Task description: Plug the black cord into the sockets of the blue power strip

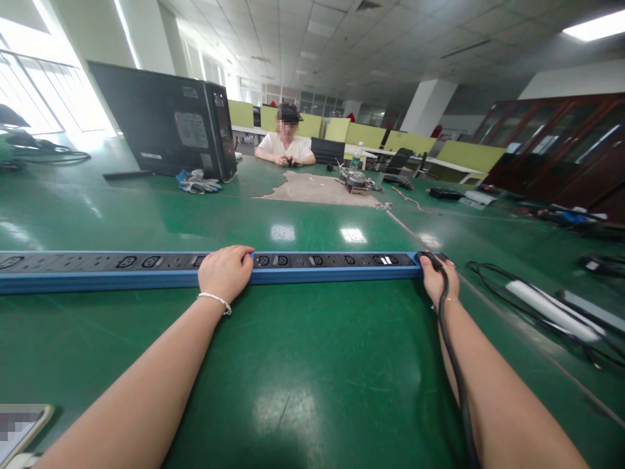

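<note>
A long blue power strip (pixel 332 268) with a black socket face lies across the green table, its left end running out of view. My left hand (pixel 225 272) is wrapped over the strip near the middle of the view, fingers curled behind its far side. At the strip's right end, my right hand (pixel 441 280) grips the end piece, where a thick black cable (pixel 452 352) comes out. That cable runs back over my right wrist and forearm toward me. The fingertips of both hands are partly hidden.
Behind the strip stand a black computer case (pixel 161 124) and blue-white work gloves (pixel 199 182). Across the table sits a person (pixel 287 140) handling a small dark thing. A bottle (pixel 357 155) is to the right. White bar with cables (pixel 554 309) lies right; a phone-like device (pixel 24 433), lower left.
</note>
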`<state>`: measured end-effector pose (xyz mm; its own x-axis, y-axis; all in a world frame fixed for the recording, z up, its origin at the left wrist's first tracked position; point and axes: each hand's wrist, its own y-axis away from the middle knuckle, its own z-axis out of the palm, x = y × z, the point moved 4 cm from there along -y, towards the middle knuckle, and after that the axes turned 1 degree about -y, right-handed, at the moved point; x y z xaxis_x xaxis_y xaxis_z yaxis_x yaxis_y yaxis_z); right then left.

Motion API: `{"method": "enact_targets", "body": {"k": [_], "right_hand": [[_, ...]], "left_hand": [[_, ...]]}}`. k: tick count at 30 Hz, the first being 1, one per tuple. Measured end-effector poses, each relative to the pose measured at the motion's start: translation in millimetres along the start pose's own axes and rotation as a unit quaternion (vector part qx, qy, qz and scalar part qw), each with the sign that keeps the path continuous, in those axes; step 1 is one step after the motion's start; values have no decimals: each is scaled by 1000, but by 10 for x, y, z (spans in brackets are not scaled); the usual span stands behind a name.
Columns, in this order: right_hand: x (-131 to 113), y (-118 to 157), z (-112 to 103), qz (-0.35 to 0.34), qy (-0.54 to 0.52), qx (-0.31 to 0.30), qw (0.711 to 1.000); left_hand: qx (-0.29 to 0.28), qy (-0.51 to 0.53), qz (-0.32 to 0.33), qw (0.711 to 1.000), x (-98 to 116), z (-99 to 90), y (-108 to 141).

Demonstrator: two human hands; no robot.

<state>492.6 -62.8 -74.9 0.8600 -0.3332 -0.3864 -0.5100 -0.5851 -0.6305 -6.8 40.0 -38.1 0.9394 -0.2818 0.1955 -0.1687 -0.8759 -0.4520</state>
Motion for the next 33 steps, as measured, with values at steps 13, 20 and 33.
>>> {"method": "enact_targets", "body": {"k": [13,20,33], "right_hand": [[-128,-13,-305,130,-181,211,952],[-268,3,-205,72,-207,164,962],[-510,48,-148,22,-127,26,991]], "left_hand": [[-3,-5,2,1000,0,-11,1],[-11,-13,-4,1000,5,-14,-1],[-9,-19,0,1000,9,-7,3]]}}
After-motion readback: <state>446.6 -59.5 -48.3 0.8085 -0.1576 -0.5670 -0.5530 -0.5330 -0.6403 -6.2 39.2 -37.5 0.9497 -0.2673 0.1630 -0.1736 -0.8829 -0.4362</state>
